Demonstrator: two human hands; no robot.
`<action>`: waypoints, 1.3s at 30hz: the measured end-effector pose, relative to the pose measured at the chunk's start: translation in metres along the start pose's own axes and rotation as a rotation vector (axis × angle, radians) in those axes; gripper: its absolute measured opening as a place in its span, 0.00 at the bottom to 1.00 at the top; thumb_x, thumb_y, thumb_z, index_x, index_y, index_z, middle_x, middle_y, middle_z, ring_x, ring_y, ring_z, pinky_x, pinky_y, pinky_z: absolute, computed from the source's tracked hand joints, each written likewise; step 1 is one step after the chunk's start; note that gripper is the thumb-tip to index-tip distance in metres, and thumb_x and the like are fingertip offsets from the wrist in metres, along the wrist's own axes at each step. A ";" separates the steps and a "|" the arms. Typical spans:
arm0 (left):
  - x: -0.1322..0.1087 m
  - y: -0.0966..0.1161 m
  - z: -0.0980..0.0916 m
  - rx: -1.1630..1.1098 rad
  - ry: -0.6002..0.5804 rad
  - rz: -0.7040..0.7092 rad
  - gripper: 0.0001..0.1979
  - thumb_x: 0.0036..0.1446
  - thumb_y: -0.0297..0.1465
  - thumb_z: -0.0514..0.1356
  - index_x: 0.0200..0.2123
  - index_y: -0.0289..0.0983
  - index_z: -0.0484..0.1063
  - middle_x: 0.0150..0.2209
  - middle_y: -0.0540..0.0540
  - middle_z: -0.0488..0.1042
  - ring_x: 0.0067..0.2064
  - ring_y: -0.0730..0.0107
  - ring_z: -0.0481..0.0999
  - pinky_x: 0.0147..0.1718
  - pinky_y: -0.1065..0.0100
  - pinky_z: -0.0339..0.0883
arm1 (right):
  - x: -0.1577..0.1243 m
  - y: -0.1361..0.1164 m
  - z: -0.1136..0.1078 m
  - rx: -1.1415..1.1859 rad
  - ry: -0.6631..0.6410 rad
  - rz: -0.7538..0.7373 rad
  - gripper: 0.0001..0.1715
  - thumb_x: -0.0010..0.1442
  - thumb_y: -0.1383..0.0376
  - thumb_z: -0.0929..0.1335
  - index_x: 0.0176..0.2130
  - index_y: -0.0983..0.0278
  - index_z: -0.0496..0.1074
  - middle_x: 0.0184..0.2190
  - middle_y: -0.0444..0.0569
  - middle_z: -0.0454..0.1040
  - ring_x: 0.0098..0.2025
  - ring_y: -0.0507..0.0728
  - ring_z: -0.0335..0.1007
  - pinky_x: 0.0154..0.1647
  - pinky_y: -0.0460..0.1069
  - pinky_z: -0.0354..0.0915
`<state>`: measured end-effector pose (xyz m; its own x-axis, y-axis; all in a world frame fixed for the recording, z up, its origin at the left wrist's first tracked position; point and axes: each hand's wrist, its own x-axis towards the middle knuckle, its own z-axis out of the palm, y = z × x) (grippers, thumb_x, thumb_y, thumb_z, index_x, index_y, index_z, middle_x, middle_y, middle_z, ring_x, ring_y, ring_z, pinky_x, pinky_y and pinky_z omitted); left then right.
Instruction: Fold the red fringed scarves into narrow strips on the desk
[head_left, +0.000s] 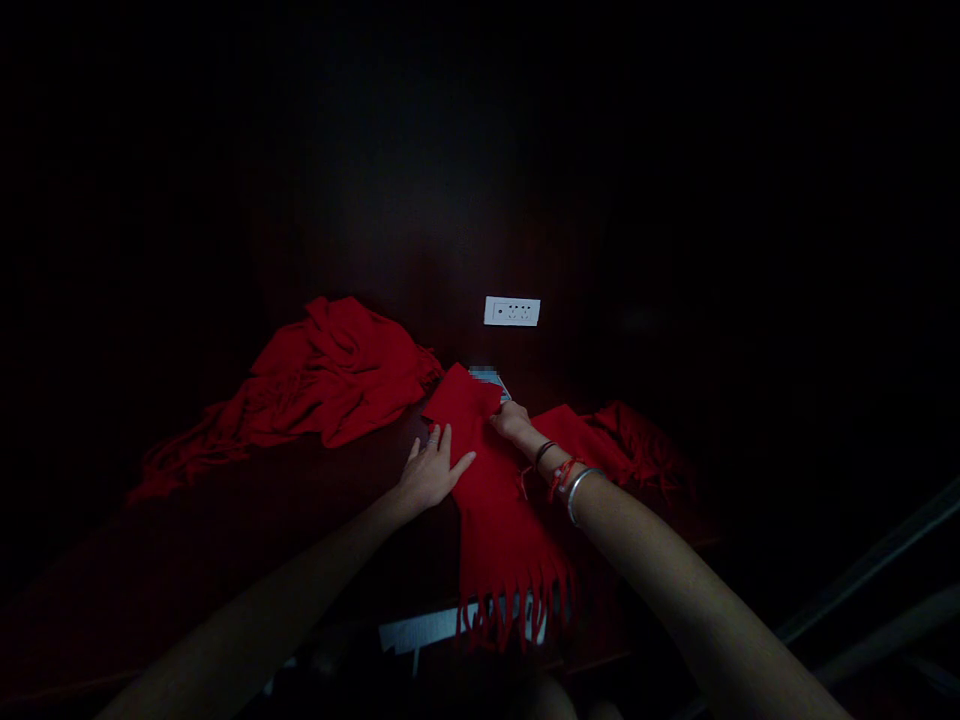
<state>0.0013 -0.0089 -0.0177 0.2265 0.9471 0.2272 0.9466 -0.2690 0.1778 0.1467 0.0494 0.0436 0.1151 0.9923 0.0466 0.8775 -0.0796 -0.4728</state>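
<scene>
A dark tabletop (pixel 277 510) spreads across the scene, with a crumpled heap of red cloth (pixel 352 375) far left and a smaller red fringed cloth (pixel 581 435) to the right.

Between them the red scarf (pixel 499 520) lies flat, between and under the hands. Its long axis runs from far to near, the far end leaning slightly left, the fringed end hanging toward the near edge. It looks plain, bright red and smooth, with twisted tassels.

The left hand (pixel 431 472) rests on the scarf's left edge, fingers spread. The right hand (pixel 512 420) is curled at its far right edge; whether it grips the cloth I cannot tell.

Beyond, a white socket plate (pixel 512 311) shows.
</scene>
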 end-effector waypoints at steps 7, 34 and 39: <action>0.004 -0.007 0.000 -0.122 0.053 0.025 0.30 0.55 0.43 0.36 0.55 0.27 0.42 0.55 0.37 0.49 0.56 0.64 0.48 0.51 0.57 0.40 | 0.006 0.025 -0.034 0.096 0.080 0.072 0.13 0.43 0.66 0.65 0.34 0.65 0.68 0.32 0.49 0.70 0.32 0.52 0.67 0.24 0.41 0.59; 0.060 0.099 0.021 -0.259 -0.036 0.287 0.21 0.49 0.38 0.50 0.44 0.31 0.63 0.46 0.39 0.65 0.47 0.64 0.62 0.46 0.68 0.53 | 0.014 0.178 -0.156 -0.112 0.348 0.240 0.14 0.46 0.69 0.63 0.36 0.71 0.70 0.33 0.58 0.71 0.35 0.58 0.67 0.27 0.43 0.59; 0.090 0.171 0.044 -0.370 -0.033 0.188 0.27 0.46 0.43 0.52 0.47 0.34 0.58 0.46 0.37 0.64 0.49 0.56 0.60 0.46 0.56 0.50 | 0.012 0.190 -0.139 -0.177 0.339 0.228 0.14 0.49 0.69 0.62 0.37 0.70 0.69 0.36 0.60 0.70 0.39 0.59 0.66 0.32 0.44 0.60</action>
<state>0.1936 0.0375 -0.0087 0.4009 0.8789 0.2585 0.7431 -0.4770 0.4694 0.3793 0.0326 0.0765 0.4349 0.8625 0.2588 0.8749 -0.3368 -0.3480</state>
